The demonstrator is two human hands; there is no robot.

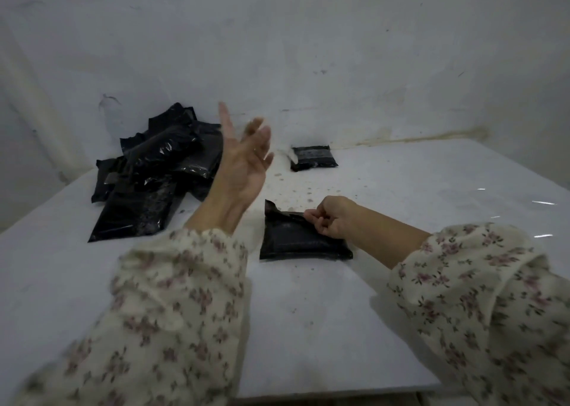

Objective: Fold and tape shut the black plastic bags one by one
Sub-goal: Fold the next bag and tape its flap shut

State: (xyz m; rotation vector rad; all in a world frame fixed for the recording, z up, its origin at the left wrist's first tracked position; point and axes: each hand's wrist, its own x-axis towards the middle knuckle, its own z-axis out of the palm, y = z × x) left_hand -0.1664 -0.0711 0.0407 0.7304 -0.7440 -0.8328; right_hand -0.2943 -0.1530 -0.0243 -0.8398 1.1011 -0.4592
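A folded black plastic bag (pixel 296 239) lies flat on the white table (pixel 339 313) in front of me. My right hand (pixel 328 217) rests on the bag's upper right edge, fingers curled and pinching its flap. My left hand (pixel 246 159) is raised in the air above the table, fingers spread and blurred, holding nothing. A pile of several black bags (pixel 157 171) sits at the back left. One more folded black bag (pixel 313 158) with a clear tape strip lies at the back centre.
A white wall (pixel 308 51) closes off the table's far side. The table's near edge runs at the bottom right. Small specks dot the table between the bags.
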